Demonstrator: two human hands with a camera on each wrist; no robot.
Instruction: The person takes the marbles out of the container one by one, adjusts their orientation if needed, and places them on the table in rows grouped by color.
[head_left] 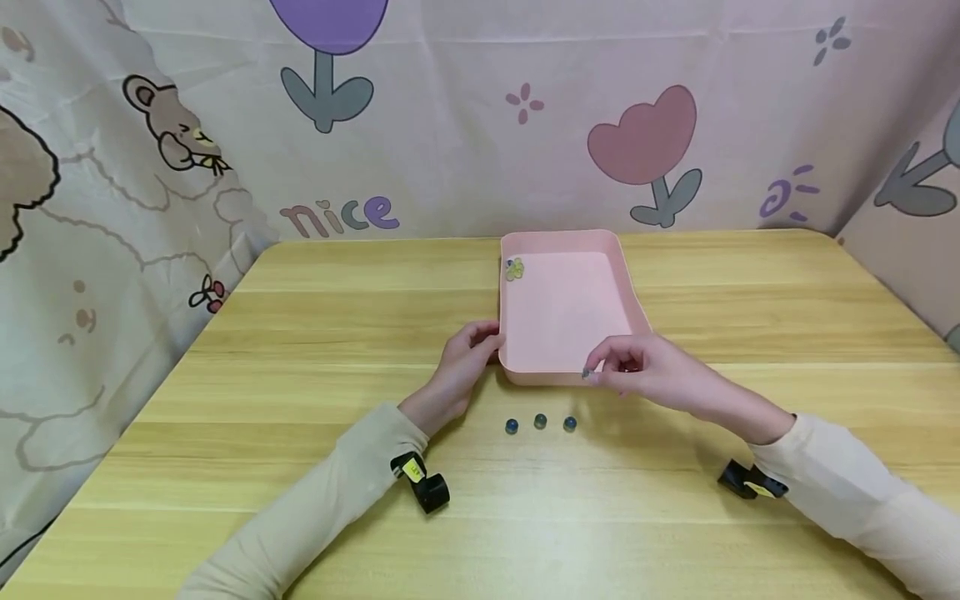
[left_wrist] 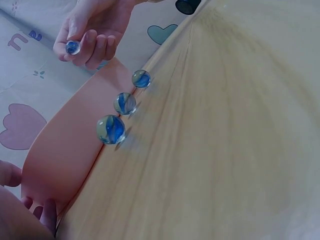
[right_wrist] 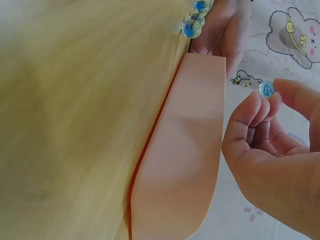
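Observation:
My right hand (head_left: 645,371) pinches a clear glass marble (right_wrist: 266,89) with blue inside, between thumb and fingertips, above the near edge of the pink tray (head_left: 570,378). At the tray's near left corner, my left hand (head_left: 461,367) grips its side; part of that hold is hidden. Three similar marbles lie in a loose row on the table in front of the tray: a left one (head_left: 512,427), a middle one (head_left: 540,422) and a right one (head_left: 570,424). A small yellow-green, flower-like piece (head_left: 514,269) with a blue spot sits in the tray's far left corner.
The wooden table (head_left: 300,350) reaches back to a printed cloth (head_left: 465,125) with flowers and bears. Black wrist cameras are strapped to both sleeves, one on the left (head_left: 423,483) and one on the right (head_left: 750,481).

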